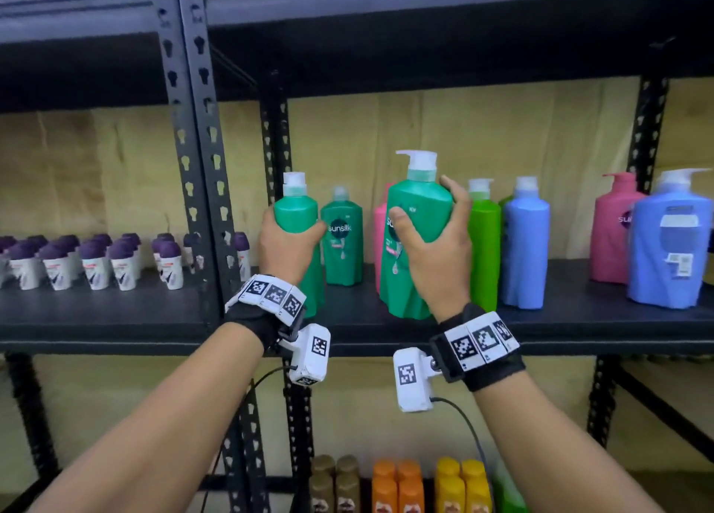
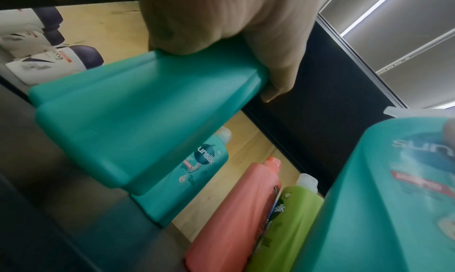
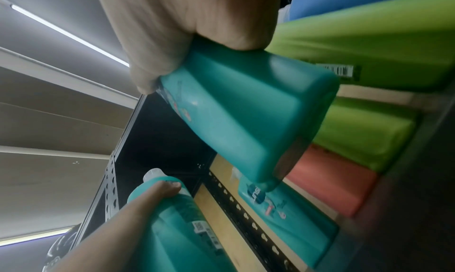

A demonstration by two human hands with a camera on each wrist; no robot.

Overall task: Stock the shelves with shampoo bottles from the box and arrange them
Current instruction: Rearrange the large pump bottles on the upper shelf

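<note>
Left of centre in the head view, the left hand [image 1: 284,242] wraps its fingers round the shoulder of a green shampoo bottle [image 1: 299,222] above the black shelf [image 1: 116,319]. At centre frame the right hand [image 1: 432,242] grips a second green pump bottle [image 1: 419,211], tilted, its base lifted off the shelf in the right wrist view. Between them stands a smaller green Sunsilk bottle [image 1: 342,238]; to the right stand lime [image 1: 485,242], blue [image 1: 525,246] and pink [image 1: 614,234] bottles

A shop or stockroom: black metal shelves [image 1: 541,319] carry rows of shampoo bottles [image 1: 525,242] and small deodorants [image 1: 92,265].
</note>
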